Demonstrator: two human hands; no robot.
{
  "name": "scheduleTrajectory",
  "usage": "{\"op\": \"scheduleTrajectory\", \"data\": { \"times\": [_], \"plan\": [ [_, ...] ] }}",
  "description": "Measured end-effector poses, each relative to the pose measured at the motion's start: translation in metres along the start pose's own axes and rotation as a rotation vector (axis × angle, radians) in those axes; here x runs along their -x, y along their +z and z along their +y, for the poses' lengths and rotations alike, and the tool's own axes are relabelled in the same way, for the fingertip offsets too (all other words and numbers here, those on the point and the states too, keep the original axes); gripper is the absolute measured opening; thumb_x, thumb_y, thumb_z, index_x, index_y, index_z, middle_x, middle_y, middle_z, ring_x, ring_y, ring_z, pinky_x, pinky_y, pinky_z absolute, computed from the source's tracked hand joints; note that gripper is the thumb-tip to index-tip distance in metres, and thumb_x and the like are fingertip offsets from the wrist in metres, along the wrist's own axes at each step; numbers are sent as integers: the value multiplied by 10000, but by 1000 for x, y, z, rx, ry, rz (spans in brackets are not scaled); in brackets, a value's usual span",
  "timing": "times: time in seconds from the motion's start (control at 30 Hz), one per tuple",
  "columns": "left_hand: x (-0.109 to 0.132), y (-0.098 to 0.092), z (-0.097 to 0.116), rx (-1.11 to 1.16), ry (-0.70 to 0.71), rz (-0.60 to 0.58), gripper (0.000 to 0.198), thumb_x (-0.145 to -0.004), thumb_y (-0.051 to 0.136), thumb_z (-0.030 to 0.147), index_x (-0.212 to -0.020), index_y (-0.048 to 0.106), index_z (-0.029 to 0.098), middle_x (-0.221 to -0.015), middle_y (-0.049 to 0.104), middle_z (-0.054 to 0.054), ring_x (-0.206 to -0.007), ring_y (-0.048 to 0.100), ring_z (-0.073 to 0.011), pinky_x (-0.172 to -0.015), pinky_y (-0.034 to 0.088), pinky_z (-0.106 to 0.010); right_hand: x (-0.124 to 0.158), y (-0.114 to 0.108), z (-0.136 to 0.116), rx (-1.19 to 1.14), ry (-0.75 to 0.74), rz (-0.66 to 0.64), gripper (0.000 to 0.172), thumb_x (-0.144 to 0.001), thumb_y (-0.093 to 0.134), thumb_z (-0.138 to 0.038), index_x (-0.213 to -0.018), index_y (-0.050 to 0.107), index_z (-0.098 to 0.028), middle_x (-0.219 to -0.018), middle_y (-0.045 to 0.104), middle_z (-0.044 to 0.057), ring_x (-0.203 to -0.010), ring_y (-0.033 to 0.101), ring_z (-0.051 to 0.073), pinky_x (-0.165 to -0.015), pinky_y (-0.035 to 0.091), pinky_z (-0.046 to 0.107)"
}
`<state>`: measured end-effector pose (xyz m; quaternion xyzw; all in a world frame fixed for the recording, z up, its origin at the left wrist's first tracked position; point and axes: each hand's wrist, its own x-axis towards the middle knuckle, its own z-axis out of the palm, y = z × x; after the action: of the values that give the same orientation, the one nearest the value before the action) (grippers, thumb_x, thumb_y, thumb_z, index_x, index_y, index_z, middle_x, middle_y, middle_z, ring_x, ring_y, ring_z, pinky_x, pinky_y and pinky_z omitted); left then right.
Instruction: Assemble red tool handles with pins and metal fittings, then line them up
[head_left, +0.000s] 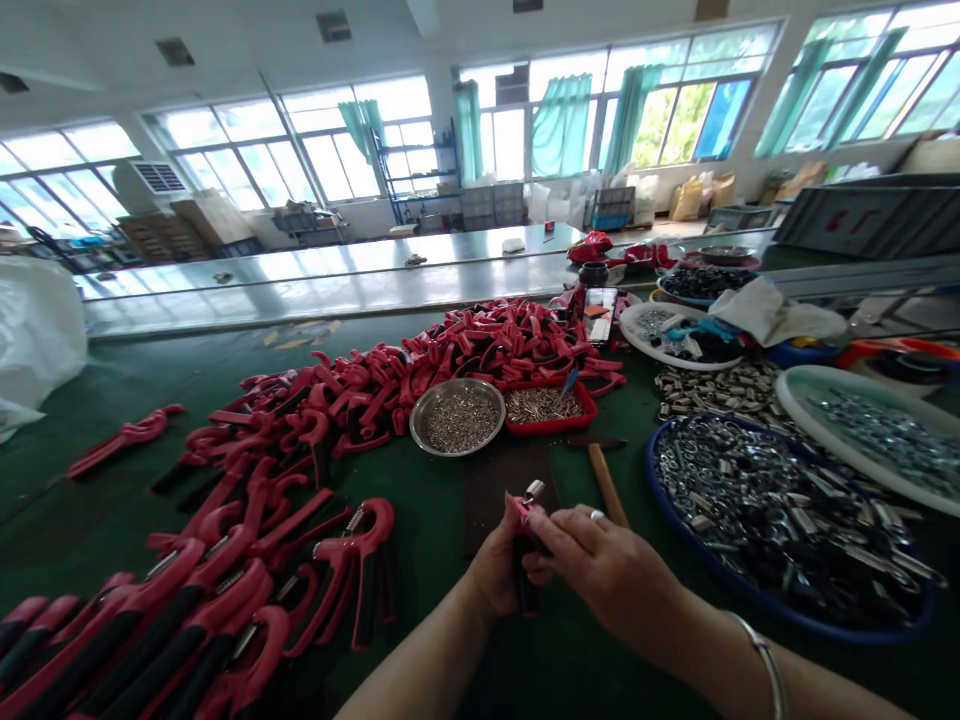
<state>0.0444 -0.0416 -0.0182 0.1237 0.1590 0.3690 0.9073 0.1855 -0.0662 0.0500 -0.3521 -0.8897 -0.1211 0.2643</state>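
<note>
My left hand (495,568) is closed around a red plastic clamp part (523,508) with a black grip, held upright over a dark mat (480,490). A small metal coil spring (535,490) sticks out at its top. My right hand (607,572), with a ring and a bracelet, pinches the same part from the right; its fingertips cover much of it. Just ahead are a steel bowl (457,418) of small metal pieces and a red tray (547,405) of rivet-like pins. A hammer (606,482) with a wooden handle lies beyond my right hand.
Red clamp parts (420,370) are heaped ahead, and clamps with springs (360,550) lie at left. On the right stand a blue-rimmed tray (660,500) of metal parts and a white tray (795,400). A phone (600,315) leans behind the heap.
</note>
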Motion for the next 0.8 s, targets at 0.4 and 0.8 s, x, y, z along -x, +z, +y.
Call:
{"op": "scheduleTrajectory", "data": {
  "times": [0.4,0.8],
  "plan": [
    [7,9,12,-417,387,-51,607,-569,511,761,-583,436,159,-545,414,23,-520,384,-87,-542,321,-240,-8,-7,-30,62,-87,142,316,-843,362,-87,-1083,569,-81,-922,656,124,-835,606,186,-674,515,276],
    [13,20,5,-423,493,4,517,-674,522,666,-652,474,152,-618,448,7,-561,393,-91,-561,332,-231,6,14,-22,-97,2,232,389,-841,458,-113,-1229,434,-128,-944,654,98,-919,588,177,-779,490,300]
  ]
}}
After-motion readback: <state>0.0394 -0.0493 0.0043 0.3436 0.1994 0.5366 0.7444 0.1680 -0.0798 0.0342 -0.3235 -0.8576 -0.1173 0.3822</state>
